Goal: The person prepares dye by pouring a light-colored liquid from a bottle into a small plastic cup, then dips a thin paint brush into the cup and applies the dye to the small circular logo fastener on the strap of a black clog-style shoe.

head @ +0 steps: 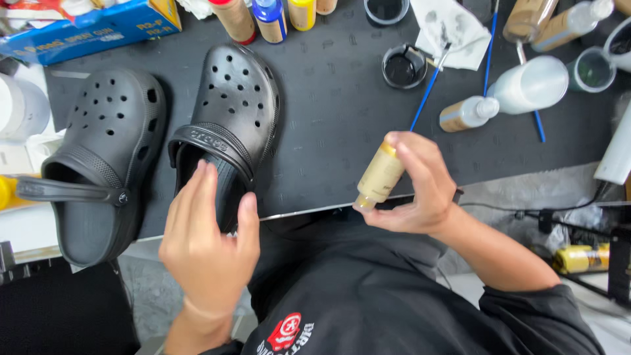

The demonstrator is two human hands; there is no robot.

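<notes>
Right hand (420, 190) grips tan bottle (380, 176) | left hand (207, 243) touches black clog (233, 125)

Single head-worn camera, looking steeply down, close over the black mat (342, 131), person's lap below

Small bottle (380, 176) pinched in right hand (420, 190), tilted over table edge (309, 212). Left of the grip, a clog (233, 105) under left hand (207, 243); farther left, a second clog (105, 151). Beyond the grip, paintbrush (428, 89), small cup (403, 66), lying bottle (468, 114).
</notes>
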